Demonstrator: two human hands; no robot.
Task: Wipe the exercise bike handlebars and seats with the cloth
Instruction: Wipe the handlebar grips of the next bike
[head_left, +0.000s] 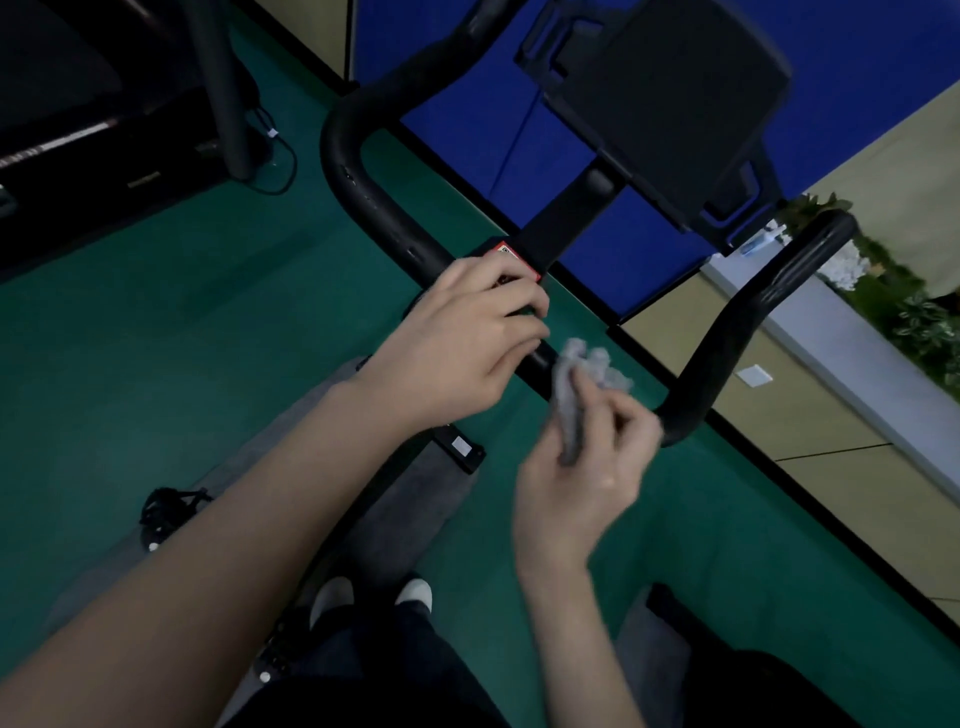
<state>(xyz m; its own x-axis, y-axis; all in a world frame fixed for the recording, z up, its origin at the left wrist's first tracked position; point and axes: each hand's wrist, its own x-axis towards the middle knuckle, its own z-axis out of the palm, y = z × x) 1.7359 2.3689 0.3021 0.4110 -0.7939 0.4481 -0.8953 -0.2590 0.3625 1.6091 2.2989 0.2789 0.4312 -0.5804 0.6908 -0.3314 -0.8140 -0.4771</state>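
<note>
Left hand (467, 332) lies on the middle of the black handlebars (358, 176), just below a red sticker (514, 257). Its fingers are bent, but I cannot tell whether they wrap round the bar. Right hand (582, 467) is just beside it and clear of the bar, pinching a crumpled grey cloth (576, 395) between thumb and curled fingers. I read this hand as blurred. Console mount (665, 104) sits above the bars. Green floor (182, 322) below, with a pedal (166, 512) at lower left.
</note>
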